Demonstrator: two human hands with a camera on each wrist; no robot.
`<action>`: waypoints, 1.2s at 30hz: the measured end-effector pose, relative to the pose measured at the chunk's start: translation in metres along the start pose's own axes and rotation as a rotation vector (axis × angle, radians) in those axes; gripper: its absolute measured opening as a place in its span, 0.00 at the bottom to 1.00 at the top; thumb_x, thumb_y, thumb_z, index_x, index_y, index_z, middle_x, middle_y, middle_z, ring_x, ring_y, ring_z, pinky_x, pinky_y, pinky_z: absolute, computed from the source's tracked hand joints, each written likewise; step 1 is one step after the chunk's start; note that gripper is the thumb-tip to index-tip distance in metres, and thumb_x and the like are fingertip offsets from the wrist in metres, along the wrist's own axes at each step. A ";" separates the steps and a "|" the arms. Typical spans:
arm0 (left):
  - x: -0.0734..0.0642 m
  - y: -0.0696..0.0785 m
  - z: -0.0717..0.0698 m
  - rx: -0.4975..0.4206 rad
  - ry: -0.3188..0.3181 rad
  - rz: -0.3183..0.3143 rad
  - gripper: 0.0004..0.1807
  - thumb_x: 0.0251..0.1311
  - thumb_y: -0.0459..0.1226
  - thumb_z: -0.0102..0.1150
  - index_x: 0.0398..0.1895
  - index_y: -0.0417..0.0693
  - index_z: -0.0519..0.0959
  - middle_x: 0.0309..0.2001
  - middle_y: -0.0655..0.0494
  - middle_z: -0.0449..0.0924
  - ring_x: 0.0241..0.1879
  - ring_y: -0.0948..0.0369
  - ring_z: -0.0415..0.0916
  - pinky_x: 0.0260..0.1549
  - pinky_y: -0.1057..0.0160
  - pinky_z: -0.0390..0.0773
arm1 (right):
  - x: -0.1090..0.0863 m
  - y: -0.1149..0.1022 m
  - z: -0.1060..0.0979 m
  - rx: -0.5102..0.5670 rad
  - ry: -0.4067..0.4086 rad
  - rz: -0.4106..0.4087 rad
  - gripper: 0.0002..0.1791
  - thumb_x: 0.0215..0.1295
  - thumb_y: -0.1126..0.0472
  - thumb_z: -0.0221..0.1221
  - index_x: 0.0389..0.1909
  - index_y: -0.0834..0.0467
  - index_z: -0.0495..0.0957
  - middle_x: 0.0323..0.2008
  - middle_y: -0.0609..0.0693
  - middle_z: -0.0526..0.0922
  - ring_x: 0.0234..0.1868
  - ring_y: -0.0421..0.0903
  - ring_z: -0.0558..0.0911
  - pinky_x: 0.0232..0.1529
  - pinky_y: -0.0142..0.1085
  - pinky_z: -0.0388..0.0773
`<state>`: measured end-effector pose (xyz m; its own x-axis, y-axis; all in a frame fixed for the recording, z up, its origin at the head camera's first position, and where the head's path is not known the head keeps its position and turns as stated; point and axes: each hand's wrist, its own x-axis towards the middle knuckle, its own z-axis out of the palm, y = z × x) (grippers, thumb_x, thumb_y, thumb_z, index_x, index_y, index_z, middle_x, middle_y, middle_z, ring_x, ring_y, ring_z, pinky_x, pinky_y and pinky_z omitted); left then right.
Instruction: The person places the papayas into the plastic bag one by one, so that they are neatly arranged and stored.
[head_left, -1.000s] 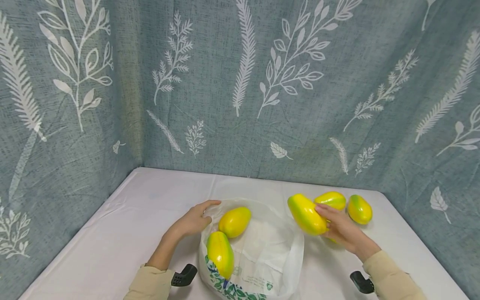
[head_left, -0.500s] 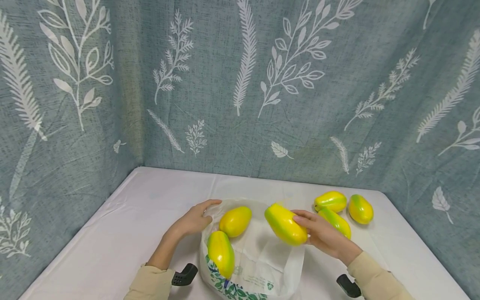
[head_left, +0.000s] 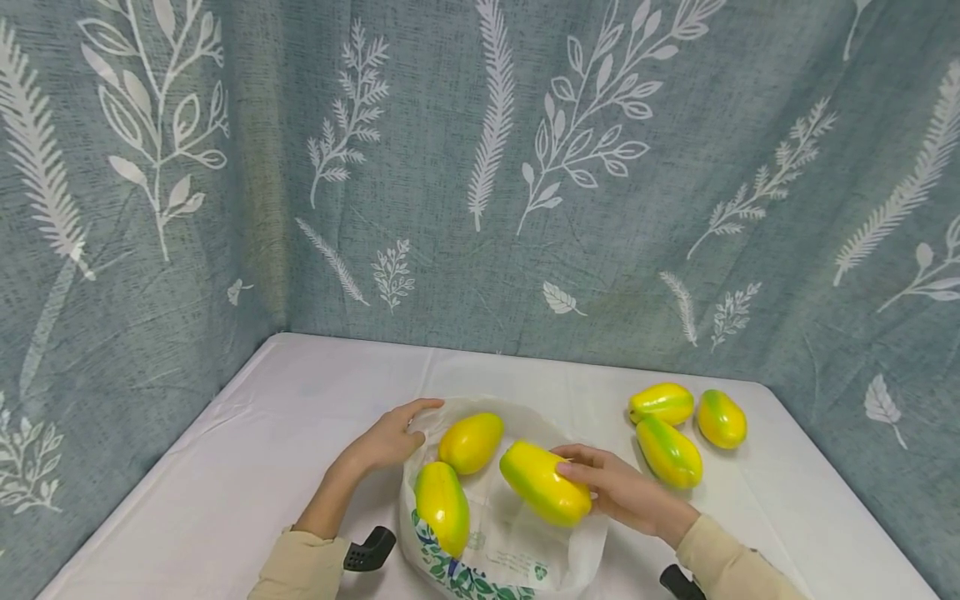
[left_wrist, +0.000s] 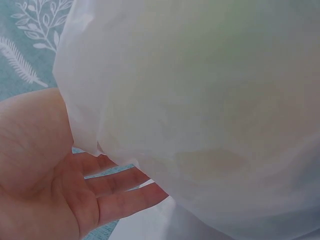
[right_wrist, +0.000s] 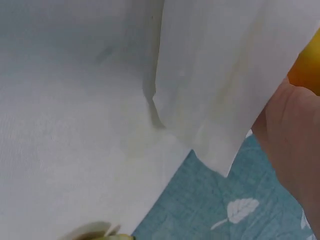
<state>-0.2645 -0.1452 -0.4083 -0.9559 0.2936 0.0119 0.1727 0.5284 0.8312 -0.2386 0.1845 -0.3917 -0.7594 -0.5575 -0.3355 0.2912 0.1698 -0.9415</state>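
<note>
A white plastic bag [head_left: 517, 533] with a green leaf print stands open-mouthed on the table. Two yellow-green papayas lie along its left side, one papaya [head_left: 470, 443] behind the other papaya [head_left: 442, 508]. My left hand [head_left: 386, 439] holds the bag's left rim between thumb and fingers; in the left wrist view the thin bag wall [left_wrist: 190, 100] hides the thumb tip and fingertips. Over the right part of the bag's mouth, my right hand [head_left: 618, 489] grips another papaya [head_left: 545, 483]. In the right wrist view a bag flap [right_wrist: 210, 75] covers most of that hand.
Three more papayas sit in a group at the right of the white table [head_left: 322, 375]: a back papaya [head_left: 662, 403], a right papaya [head_left: 722, 418] and a front papaya [head_left: 670, 452]. A leaf-patterned blue-green curtain [head_left: 435, 167] surrounds the table at the back and sides.
My right hand has carried its papaya leftward and down, from beside the bag to over its mouth. The front papaya of the right group is uncovered. My left hand stays put.
</note>
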 end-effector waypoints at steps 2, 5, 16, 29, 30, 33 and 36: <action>0.000 0.000 0.000 -0.005 0.000 -0.002 0.28 0.58 0.24 0.44 0.65 0.40 0.67 0.65 0.36 0.63 0.66 0.39 0.55 0.61 0.37 0.55 | 0.001 0.001 0.003 -0.007 -0.015 0.009 0.34 0.70 0.52 0.51 0.68 0.68 0.56 0.57 0.57 0.71 0.52 0.49 0.74 0.52 0.43 0.73; 0.001 -0.002 0.000 -0.014 0.001 -0.010 0.28 0.59 0.24 0.43 0.66 0.41 0.67 0.65 0.37 0.63 0.66 0.40 0.55 0.61 0.37 0.54 | 0.002 0.004 0.006 -0.012 -0.048 0.026 0.32 0.70 0.52 0.51 0.67 0.67 0.58 0.56 0.56 0.72 0.52 0.48 0.74 0.52 0.43 0.73; 0.001 -0.003 0.000 -0.016 0.003 -0.013 0.28 0.58 0.24 0.44 0.66 0.41 0.67 0.65 0.37 0.63 0.66 0.41 0.56 0.60 0.37 0.56 | 0.001 0.011 0.017 -0.064 -0.140 0.069 0.28 0.70 0.53 0.51 0.65 0.65 0.62 0.59 0.56 0.70 0.51 0.48 0.74 0.50 0.43 0.74; 0.002 -0.003 0.001 -0.004 0.006 -0.010 0.28 0.59 0.25 0.43 0.66 0.41 0.67 0.65 0.38 0.64 0.66 0.41 0.56 0.61 0.38 0.56 | 0.005 0.015 0.025 -0.107 -0.254 0.107 0.26 0.71 0.54 0.51 0.64 0.64 0.64 0.55 0.55 0.72 0.49 0.48 0.75 0.49 0.40 0.74; 0.002 -0.003 0.001 -0.003 0.006 -0.011 0.28 0.59 0.25 0.43 0.66 0.41 0.67 0.65 0.38 0.64 0.66 0.41 0.56 0.61 0.38 0.56 | 0.005 0.015 0.026 -0.114 -0.255 0.111 0.26 0.71 0.54 0.51 0.64 0.63 0.64 0.55 0.55 0.72 0.49 0.48 0.75 0.49 0.40 0.74; 0.003 -0.004 0.001 0.000 0.004 -0.010 0.28 0.59 0.25 0.43 0.66 0.41 0.67 0.65 0.38 0.64 0.66 0.42 0.57 0.61 0.38 0.56 | 0.007 0.016 0.027 -0.133 -0.261 0.121 0.26 0.70 0.54 0.52 0.64 0.63 0.65 0.54 0.55 0.72 0.49 0.48 0.75 0.48 0.40 0.75; 0.004 -0.004 0.001 0.001 0.002 -0.007 0.28 0.59 0.25 0.43 0.66 0.40 0.67 0.65 0.38 0.64 0.66 0.42 0.57 0.61 0.39 0.56 | 0.009 0.016 0.028 -0.156 -0.270 0.124 0.26 0.69 0.55 0.52 0.64 0.62 0.65 0.54 0.55 0.71 0.49 0.48 0.75 0.49 0.40 0.75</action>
<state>-0.2685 -0.1452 -0.4121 -0.9574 0.2888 0.0071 0.1665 0.5315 0.8306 -0.2247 0.1595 -0.4094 -0.5360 -0.7165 -0.4464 0.2629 0.3608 -0.8948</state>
